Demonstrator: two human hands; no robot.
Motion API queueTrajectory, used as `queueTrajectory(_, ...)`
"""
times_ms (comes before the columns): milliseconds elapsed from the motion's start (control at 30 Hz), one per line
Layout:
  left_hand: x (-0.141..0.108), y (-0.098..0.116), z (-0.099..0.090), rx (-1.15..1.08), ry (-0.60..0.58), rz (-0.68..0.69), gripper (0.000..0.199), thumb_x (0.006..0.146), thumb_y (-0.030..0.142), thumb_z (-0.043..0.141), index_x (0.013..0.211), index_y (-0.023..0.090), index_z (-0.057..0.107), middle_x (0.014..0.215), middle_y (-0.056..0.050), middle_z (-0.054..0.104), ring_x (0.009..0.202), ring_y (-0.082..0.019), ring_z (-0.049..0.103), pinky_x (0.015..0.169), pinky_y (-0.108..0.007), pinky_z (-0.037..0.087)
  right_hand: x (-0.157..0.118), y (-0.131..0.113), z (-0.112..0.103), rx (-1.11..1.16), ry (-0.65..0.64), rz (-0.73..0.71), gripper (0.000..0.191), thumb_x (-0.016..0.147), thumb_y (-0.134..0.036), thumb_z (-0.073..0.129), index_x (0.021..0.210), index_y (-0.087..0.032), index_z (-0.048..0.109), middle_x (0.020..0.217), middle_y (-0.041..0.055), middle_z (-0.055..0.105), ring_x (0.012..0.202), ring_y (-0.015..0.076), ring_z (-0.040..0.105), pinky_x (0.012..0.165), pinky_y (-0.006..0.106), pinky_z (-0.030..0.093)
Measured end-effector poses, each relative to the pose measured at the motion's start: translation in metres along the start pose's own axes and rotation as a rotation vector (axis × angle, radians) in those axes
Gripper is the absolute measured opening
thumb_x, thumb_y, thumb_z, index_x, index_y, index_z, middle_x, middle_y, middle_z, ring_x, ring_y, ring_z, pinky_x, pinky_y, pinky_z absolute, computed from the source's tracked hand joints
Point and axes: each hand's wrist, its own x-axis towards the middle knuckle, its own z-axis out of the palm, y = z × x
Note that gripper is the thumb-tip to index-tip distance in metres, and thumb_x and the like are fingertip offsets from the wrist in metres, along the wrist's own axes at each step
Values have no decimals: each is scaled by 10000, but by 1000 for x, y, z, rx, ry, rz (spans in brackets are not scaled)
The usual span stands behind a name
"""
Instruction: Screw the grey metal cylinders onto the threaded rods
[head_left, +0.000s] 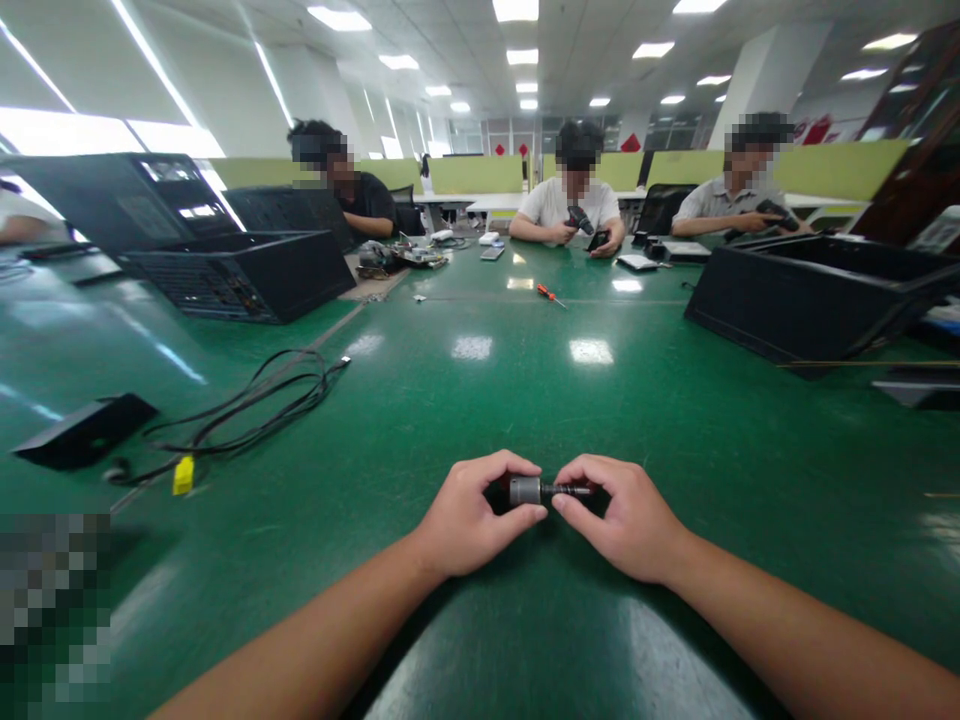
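Note:
Just in front of me, above the green table, is a small tool part lying level between my hands: a short grey metal cylinder (526, 490) with a thin dark shaft (568, 490) that looks spiral or spring-wound. My left hand (480, 512) curls round the cylinder, thumb below and index finger above. On the other side my right hand (619, 515) has its thumb and fingers closed about the shaft, whose pale tip points right. The cylinder's left end is hidden in my left palm.
Black cables (262, 410) with a yellow tag (183, 475) lie left on the green table (405, 400), near a black panel (86, 430). Computer cases (247, 275) stand at left and right. An orange screwdriver (550, 293) lies ahead. Across, several people work, two holding power drills (580, 219).

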Motion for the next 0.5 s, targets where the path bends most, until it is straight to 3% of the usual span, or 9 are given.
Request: queueTrajectory(500, 1, 1, 0, -15, 13, -13, 264, 769, 266, 771, 1005, 183, 688, 862, -7, 719, 779, -162, 664, 735, -281, 477, 1, 0, -1, -17, 12, 10, 35, 843, -208, 651, 866, -205, 677, 768, -13, 672, 695, 144, 602, 659, 266, 422)
